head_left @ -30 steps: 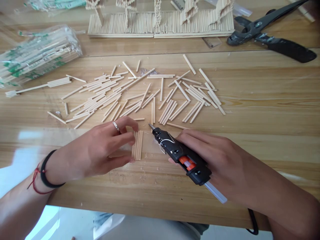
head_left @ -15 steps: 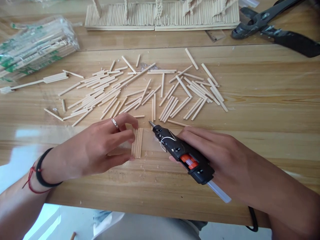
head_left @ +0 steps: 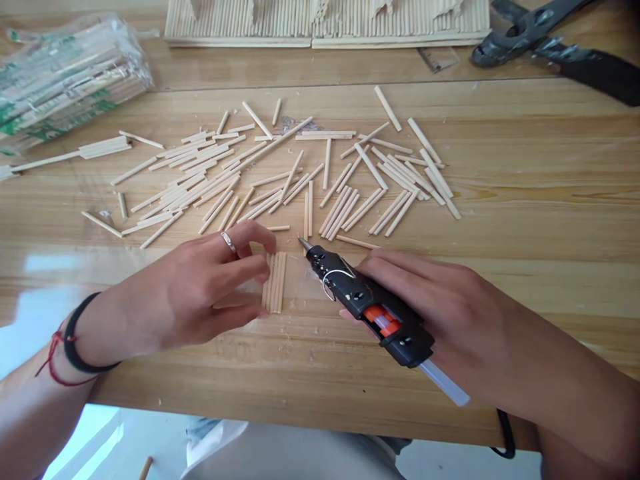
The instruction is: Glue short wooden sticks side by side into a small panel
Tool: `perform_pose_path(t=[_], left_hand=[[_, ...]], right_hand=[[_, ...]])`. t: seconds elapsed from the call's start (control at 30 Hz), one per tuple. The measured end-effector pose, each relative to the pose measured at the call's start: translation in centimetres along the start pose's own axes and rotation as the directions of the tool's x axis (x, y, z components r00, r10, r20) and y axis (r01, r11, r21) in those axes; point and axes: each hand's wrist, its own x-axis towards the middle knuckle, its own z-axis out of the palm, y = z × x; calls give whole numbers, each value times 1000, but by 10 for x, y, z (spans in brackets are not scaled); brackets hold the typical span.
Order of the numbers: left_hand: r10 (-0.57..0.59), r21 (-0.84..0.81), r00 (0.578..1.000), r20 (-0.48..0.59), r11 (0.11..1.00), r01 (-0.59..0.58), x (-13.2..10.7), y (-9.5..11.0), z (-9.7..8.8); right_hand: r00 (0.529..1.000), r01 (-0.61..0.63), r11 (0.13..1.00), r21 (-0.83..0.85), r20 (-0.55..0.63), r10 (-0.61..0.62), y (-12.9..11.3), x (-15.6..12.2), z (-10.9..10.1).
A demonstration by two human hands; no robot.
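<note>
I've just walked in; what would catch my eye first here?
Probably the black glue gun in the right hand, near the middle. Just left of its tip, the left hand has its fingertips on a small row of wooden sticks. Beyond, many loose sticks lie scattered across the table.

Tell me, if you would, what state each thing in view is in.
Left hand: curled, fingertips at the panel.
Right hand: closed around the glue gun.
Glue gun: loaded, glue stick jutting from its back.
Panel: lying flat; glued or not, unclear.
Loose sticks: scattered, some overlapping.
Bag: filled, lying down.
Pliers: handles spread, partly out of view.
</note>
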Motion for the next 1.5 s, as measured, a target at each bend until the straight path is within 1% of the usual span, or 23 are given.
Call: perform_pose_path(t=[0.2,0.47,0.67,0.87,1.1,1.37,1.5], left_hand=[[-3,24,1000,7,1000,3,0,-1,0],[24,21,1000,-2,999,-24,1,-1,0],[3,9,1000,5,1000,-3,1,-1,0],[3,12,1000,4,1000,-3,1,0,-1],[17,-12,1000,-17,1000,-17,1,-1,-1],[38,37,999,34,999,-39,2,-1,-1],[10,23,1000,15,1000,-10,2,1,-1]], right_hand=[[1000,-8,999,-31,4,8,2,-2,1],[999,-37,999,12,38,37,3,-2,0],[998,-57,998,6,16,57,2,-2,0],[1000,-17,999,-47,8,17,2,-4,1],[999,-33,999,-9,17,33,3,-2,0],[999,-51,999,-7,12,51,1,-4,0],[998,-61,998,10,28,61,1,-2,0]])
